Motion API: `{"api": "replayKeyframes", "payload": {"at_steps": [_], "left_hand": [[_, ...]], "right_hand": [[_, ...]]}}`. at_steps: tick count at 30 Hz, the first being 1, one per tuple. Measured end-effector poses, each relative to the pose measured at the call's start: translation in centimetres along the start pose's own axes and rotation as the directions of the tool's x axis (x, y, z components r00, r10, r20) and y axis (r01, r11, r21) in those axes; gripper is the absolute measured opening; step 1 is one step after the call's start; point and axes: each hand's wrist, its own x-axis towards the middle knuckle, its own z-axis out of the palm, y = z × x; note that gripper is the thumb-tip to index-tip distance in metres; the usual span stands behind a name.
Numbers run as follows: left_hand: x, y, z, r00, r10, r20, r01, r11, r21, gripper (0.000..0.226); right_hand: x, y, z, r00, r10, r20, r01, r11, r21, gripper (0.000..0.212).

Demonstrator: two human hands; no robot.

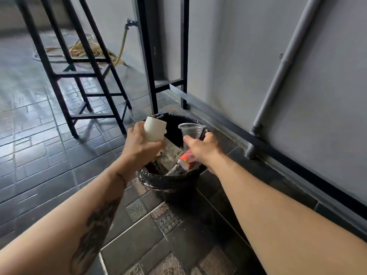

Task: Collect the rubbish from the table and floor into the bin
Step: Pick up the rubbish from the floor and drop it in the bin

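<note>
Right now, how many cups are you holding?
2: a white paper cup in the left hand, a clear plastic cup in the right hand, both over the bin.

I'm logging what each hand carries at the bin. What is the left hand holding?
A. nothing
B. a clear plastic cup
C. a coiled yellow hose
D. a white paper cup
D: the left hand is wrapped around a white paper cup above the black-lined bin, while the clear plastic cup is in the right hand.
</note>
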Motion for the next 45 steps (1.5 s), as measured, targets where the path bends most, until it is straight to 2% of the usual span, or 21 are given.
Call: {"api": "replayKeyframes", "payload": {"at_steps": [2,3,5,7,10,13,17,22,25,30,34,37,40,42,45], "left_hand": [[1.1,0.1,0.6,0.989,-0.146,0.027,0.147,0.988,-0.04,0.11],[1.4,0.3,0.8,0.983,-0.183,0.028,0.184,0.982,-0.044,0.111],[1.1,0.8,1.0,0.978,-0.205,0.028,0.206,0.975,-0.084,0.097],[0.2,1.0,0.8,0.989,-0.147,0.022,0.148,0.986,-0.072,0.074],[-2.1,0.0,0.7,0.999,0.002,-0.033,-0.001,0.999,0.032,0.04],[-4.9,-0.7,0.6,0.993,0.111,-0.045,-0.106,0.989,0.105,0.034],[-8.5,-1.3,0.3,0.988,0.152,-0.017,-0.148,0.976,0.159,0.034],[-13.9,-0.9,-1.3,0.999,-0.008,0.035,0.005,0.995,0.103,0.032],[-17.9,-0.9,-4.1,0.998,-0.035,0.047,0.03,0.994,0.108,0.029],[-25.3,-0.6,-9.6,0.982,-0.175,0.069,0.152,0.955,0.256,0.032],[-29.0,-1.0,-11.9,0.948,-0.265,0.174,0.192,0.917,0.35,0.032],[-30.5,-4.7,-11.3,0.94,-0.254,0.226,0.172,0.928,0.33,0.031],[-33.9,-11.8,-9.3,0.932,-0.296,0.208,0.222,0.922,0.319,0.034],[-36.5,-17.0,-8.0,0.912,-0.355,0.206,0.261,0.889,0.377,0.047],[-39.2,-22.8,-6.5,0.869,-0.439,0.228,0.291,0.826,0.483,0.066]], "right_hand": [[0.3,0.4,-0.1,1.0,-0.003,0.002,0.003,0.996,-0.088,0.086],[0.3,0.7,-0.5,1.0,-0.019,-0.003,0.018,0.991,-0.136,0.081],[-0.4,1.5,-1.5,0.997,-0.075,-0.002,0.073,0.976,-0.203,0.071],[-1.3,2.6,-2.5,0.985,-0.172,-0.018,0.162,0.952,-0.259,0.061],[-3.0,4.8,-4.2,0.966,-0.259,0.002,0.244,0.909,-0.337,0.055],[-5.2,6.7,-5.6,0.962,-0.259,0.091,0.273,0.868,-0.415,0.058],[-7.9,8.2,-6.3,0.942,-0.259,0.212,0.329,0.837,-0.437,0.068],[-11.3,9.0,-5.9,0.896,-0.284,0.342,0.422,0.786,-0.453,0.07],[-13.5,8.7,-4.7,0.853,-0.3,0.427,0.486,0.754,-0.441,0.069],[-18.1,6.7,-2.0,0.765,-0.264,0.588,0.558,0.727,-0.4,0.07],[-21.8,6.4,-1.6,0.701,-0.203,0.683,0.604,0.679,-0.418,0.071],[-22.4,9.6,-1.2,0.714,-0.175,0.678,0.592,0.669,-0.449,0.069],[-23.1,14.7,-1.4,0.749,-0.103,0.655,0.548,0.652,-0.524,0.071],[-23.9,18.2,-2.2,0.763,-0.031,0.645,0.514,0.635,-0.577,0.073],[-25.2,21.9,-4.4,0.761,0.072,0.645,0.509,0.551,-0.661,0.076]]}}
